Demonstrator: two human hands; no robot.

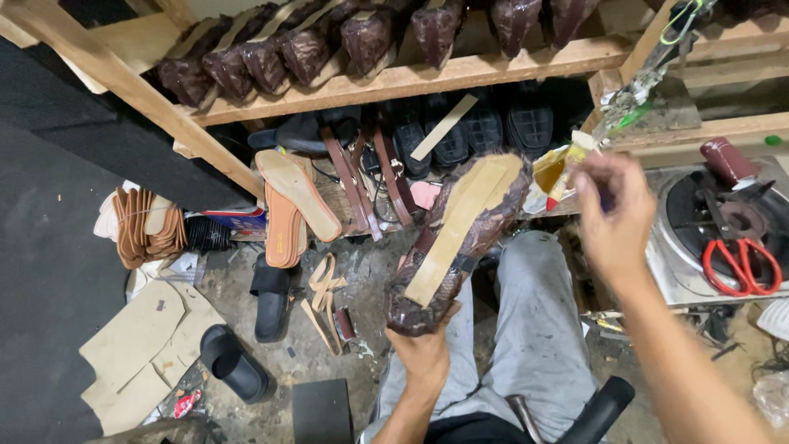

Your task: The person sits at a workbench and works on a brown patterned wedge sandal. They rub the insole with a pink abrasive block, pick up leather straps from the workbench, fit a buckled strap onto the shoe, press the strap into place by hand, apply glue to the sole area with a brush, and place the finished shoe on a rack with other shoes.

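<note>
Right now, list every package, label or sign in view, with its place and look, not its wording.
Flat box: under the tan soles, left of centre; blue, red and white.
Small wrapper: floor, bottom left; red and white, crumpled.
Glue tin: beside the right hand; yellow, stained.
No signs or screens.

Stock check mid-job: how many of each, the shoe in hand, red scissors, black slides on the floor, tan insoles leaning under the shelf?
Brown shoe, in left hand: 1
Red scissors: 1
Black slides: 2
Tan insoles: 2
Total: 6
</note>
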